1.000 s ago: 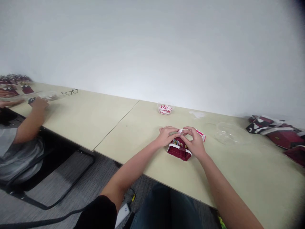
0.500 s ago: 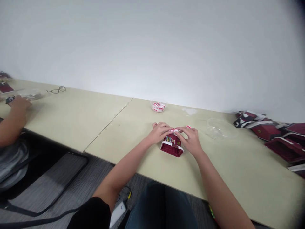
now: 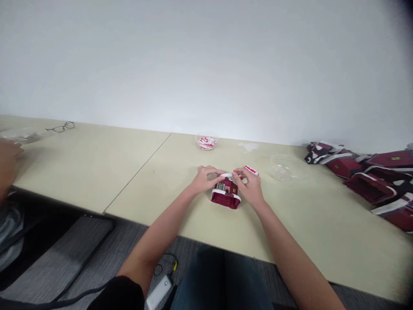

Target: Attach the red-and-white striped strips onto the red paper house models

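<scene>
A small dark red fabric house with white trim and yellow windows lies on the table, its open end facing me. My left hand pinches the left part of its white top edge. At the right part of that edge my right hand has thumb and fingertips closed on the white trim. A red and white piece shows just behind my right hand. What exactly lies between the fingertips is small and partly hidden.
A clear bowl holds red and white pieces. Right of it are a white scrap, a clear container and a pile of dark red fabric houses. Glasses and another person's arm are at the left.
The view has shifted, so most things sit further left. The printed red and white strip at the house's top now shows as plain white. The other person's hand is more cut off.
</scene>
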`<state>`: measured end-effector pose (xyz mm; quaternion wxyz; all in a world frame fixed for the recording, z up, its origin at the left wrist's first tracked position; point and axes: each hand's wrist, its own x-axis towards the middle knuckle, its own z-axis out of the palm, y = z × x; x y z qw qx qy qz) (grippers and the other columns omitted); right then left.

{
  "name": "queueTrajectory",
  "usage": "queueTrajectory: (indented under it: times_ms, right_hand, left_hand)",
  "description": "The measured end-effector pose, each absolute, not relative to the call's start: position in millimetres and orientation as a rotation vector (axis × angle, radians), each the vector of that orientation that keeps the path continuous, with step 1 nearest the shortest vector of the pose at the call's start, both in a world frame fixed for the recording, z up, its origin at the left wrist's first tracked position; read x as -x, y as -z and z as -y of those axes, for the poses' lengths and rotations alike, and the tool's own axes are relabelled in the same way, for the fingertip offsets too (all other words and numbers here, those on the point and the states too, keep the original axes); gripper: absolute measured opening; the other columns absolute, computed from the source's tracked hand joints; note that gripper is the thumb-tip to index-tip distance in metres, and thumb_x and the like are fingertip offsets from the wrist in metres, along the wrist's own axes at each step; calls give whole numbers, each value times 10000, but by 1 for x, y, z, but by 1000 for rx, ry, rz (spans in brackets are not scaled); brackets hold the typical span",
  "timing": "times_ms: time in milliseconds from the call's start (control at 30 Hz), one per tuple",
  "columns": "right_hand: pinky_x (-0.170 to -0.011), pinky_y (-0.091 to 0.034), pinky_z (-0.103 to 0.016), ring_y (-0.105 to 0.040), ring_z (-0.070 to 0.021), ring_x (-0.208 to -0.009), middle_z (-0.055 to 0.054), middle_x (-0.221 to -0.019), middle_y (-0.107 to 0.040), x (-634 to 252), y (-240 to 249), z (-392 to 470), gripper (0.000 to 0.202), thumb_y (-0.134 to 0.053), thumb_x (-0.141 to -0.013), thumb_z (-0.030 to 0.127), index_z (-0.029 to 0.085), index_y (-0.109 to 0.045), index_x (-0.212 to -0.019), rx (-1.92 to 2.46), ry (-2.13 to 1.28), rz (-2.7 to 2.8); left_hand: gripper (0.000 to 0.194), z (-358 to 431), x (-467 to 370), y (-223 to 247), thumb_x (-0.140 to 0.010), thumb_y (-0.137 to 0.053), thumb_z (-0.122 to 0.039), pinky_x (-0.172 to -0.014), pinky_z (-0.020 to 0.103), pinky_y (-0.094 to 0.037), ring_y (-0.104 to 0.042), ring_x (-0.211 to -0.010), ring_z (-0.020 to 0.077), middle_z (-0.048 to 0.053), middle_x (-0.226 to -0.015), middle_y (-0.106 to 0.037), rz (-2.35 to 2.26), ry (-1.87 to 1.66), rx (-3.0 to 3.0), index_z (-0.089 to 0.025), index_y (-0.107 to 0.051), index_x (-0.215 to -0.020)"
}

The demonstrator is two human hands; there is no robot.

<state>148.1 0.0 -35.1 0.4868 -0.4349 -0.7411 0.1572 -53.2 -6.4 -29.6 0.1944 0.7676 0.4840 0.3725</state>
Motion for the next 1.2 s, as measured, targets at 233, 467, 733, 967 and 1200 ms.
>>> queueTrajectory:
  times_ms: [233,467,733,967,1200]
  right_hand:
    - [-931,-472,-389,-634,-209,-986,-64,-1049,-701,-136,27,10,282,-609,-860,402,209,-689,-1050,897,-481,1805]
    - [-949,-479,-424,-623,-240,-1066,-70,-1137,-680,-133,30,8,401,-719,-751,428,223,-695,-1094,915,-897,1680]
    - [-829,-543,-376,-658,-212,-929,-73,-1007,-711,-142,31,3,326,-680,-784,464,199,-726,-968,859,-1093,1608]
    - [-785,-529,-343,-630,-185,-858,-70,-952,-697,-150,25,5,329,-672,-793,412,200,-720,-1040,968,-798,1785]
    - [-774,-509,-322,-650,-178,-838,-44,-946,-716,-158,27,3,198,-642,-832,364,225,-747,-925,972,-877,1962]
  left_hand:
    - [357,-1,49,45,-862,-543,-473,-987,175,-326,-554,-859,-34,15,-886,-640,-1348,-1404,-2484,-162,-719,-873]
    - [237,4,43,36,-839,-580,-322,-907,104,-438,-571,-932,-33,23,-922,-634,-920,-1703,-2624,-135,-690,-934]
    - [379,10,44,28,-856,-535,-412,-870,81,-495,-589,-905,-21,73,-969,-627,-1162,-1423,-2255,-86,-703,-949]
    - [362,9,54,24,-835,-555,-408,-768,47,-467,-594,-802,-32,59,-884,-638,-1131,-1208,-2262,-88,-721,-849]
    - [359,5,63,24,-808,-591,-410,-761,52,-443,-558,-789,-35,60,-844,-624,-1061,-1026,-2343,-85,-713,-716]
